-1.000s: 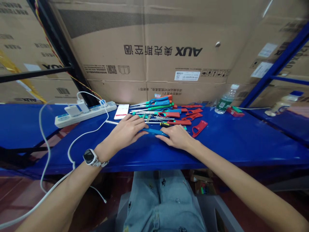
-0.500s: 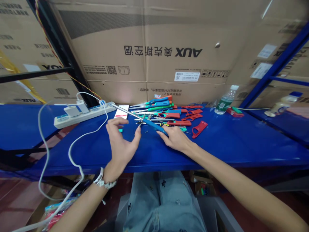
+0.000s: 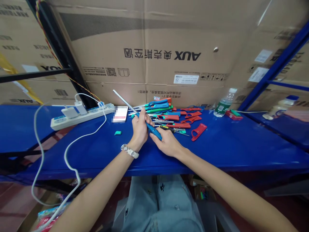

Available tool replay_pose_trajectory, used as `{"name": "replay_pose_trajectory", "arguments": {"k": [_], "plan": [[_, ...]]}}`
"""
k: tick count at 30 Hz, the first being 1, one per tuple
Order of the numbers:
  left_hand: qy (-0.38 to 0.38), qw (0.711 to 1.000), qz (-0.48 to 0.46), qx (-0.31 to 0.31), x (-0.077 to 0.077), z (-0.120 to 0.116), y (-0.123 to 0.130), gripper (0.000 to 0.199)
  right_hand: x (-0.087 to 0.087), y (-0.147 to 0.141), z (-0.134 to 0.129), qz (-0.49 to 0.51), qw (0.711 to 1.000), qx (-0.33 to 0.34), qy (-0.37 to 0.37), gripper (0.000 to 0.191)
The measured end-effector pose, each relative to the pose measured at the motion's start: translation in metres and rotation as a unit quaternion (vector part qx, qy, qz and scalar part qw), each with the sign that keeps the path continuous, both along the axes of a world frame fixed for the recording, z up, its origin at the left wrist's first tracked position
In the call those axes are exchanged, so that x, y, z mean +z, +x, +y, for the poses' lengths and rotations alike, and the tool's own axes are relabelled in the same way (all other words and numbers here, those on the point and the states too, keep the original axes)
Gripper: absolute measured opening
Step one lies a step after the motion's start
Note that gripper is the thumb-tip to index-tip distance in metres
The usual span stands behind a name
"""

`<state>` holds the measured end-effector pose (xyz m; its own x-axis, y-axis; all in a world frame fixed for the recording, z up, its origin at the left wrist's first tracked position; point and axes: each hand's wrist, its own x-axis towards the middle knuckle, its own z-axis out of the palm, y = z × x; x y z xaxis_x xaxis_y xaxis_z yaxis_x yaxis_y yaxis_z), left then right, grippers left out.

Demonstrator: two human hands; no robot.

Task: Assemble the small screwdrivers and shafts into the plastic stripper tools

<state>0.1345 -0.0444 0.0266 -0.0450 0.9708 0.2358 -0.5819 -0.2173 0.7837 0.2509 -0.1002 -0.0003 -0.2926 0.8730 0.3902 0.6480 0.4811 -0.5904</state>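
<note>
Head view: at the centre of the frame, the left hand (image 3: 140, 127) and right hand (image 3: 169, 141) both grasp a blue lighter (image 3: 153, 130), its metal tube slanting toward the upper left. Behind them lies a pile of coloured lighters (image 3: 166, 111), with a yellow-and-black screwdriver (image 3: 167, 129) near the right hand. One red casing (image 3: 199, 131) lies right of the pile; a small green piece (image 3: 118, 132) sits left of the hands on the blue table (image 3: 231, 145).
</note>
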Motion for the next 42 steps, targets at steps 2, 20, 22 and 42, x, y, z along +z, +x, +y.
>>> {"name": "replay_pose_trajectory", "arguments": {"k": [2,20,22,42], "plan": [[0.002,1.000,-0.004,-0.004,-0.003,-0.001,-0.002,0.061,0.001,-0.001,-0.003,-0.033,0.999,-0.027,-0.025,0.020],[0.067,0.994,0.079,0.040,-0.017,-0.004,0.002,0.057,0.002,-0.011,-0.009,-0.041,0.996,-0.050,-0.059,0.034],[0.075,0.994,0.081,0.023,-0.017,-0.004,0.001,0.056,0.001,-0.011,-0.008,-0.020,0.997,-0.044,-0.059,0.038],[0.117,0.962,0.247,-0.001,-0.027,-0.002,-0.009,0.021,-0.002,-0.010,-0.008,0.002,0.995,-0.055,-0.079,0.055]]}}
